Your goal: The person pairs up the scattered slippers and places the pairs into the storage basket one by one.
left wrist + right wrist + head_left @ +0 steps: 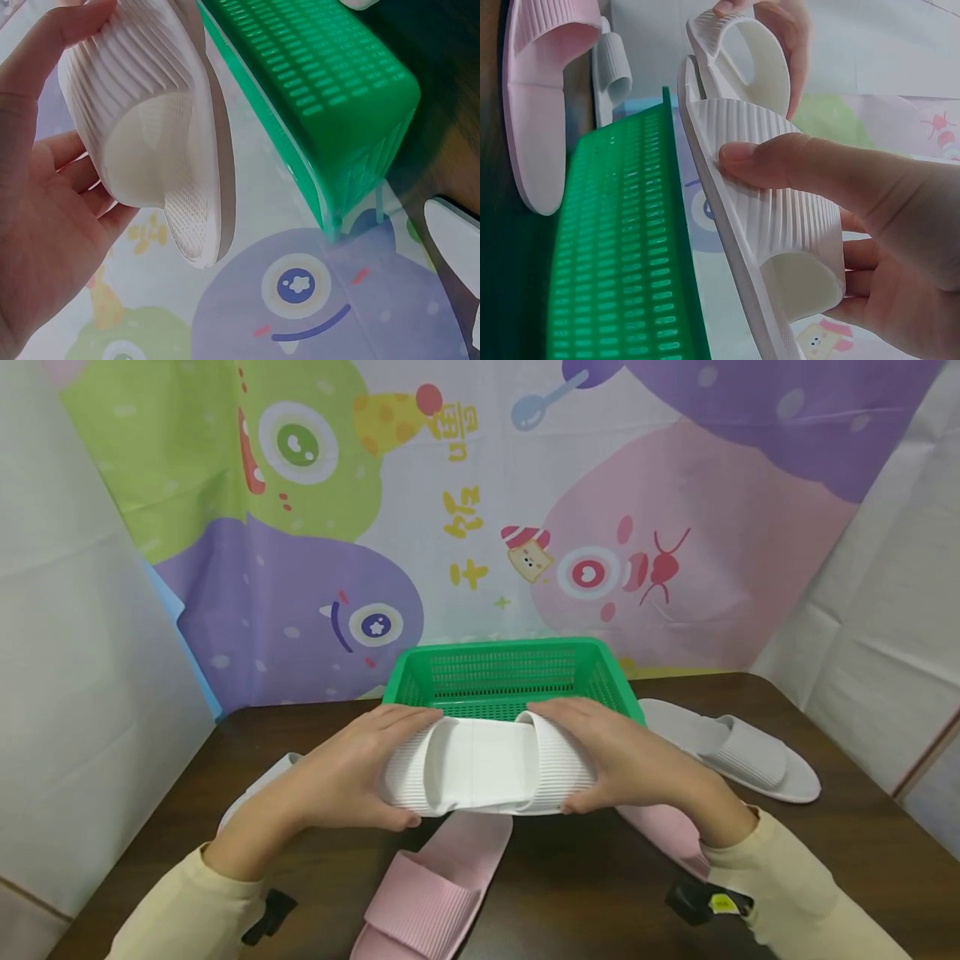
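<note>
Cream sleeves (pixel 183 914) nearest. Left hand (pixel 348 768) and right hand (pixel 626 756) each gripping ribbed strap of one of two white slides (pixel 491 764), meeting between hands. Below hands, pink ribbed slide (pixel 427 893). Beyond them, perforated green plastic basket (pixel 495 647). Underneath, dark wood-grain table (pixel 585 902); farther off, cartoon-monster fabric backdrop (pixel 480 468).

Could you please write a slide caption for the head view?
Left hand and right hand grip white slippers in front of a green basket on a brown table.
</note>
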A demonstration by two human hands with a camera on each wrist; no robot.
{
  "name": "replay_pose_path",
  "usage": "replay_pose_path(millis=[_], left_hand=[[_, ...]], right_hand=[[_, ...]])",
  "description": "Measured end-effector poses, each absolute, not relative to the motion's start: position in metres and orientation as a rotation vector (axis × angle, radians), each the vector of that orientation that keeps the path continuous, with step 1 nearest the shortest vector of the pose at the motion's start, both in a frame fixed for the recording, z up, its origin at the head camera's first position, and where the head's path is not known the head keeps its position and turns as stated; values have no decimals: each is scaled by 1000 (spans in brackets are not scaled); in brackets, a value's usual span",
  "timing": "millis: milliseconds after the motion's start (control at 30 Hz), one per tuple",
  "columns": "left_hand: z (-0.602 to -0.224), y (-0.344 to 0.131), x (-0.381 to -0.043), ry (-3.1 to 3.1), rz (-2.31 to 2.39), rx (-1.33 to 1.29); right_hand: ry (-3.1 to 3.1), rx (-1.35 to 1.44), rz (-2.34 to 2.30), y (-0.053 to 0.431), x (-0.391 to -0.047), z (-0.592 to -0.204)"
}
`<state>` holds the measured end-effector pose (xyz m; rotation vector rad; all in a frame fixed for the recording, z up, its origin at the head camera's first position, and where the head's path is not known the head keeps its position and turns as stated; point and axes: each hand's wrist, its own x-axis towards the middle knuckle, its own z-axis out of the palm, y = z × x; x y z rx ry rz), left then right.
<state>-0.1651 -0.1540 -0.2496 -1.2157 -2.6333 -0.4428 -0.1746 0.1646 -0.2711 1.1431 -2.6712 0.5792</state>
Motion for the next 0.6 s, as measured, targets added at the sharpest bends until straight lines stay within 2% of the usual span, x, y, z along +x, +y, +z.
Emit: replay_pose_path(millis=[600], left_hand=[[-250,-149,-167,-2648,-453,-1215]], right_hand=[[-2665,1133,587,163,-176,-272]])
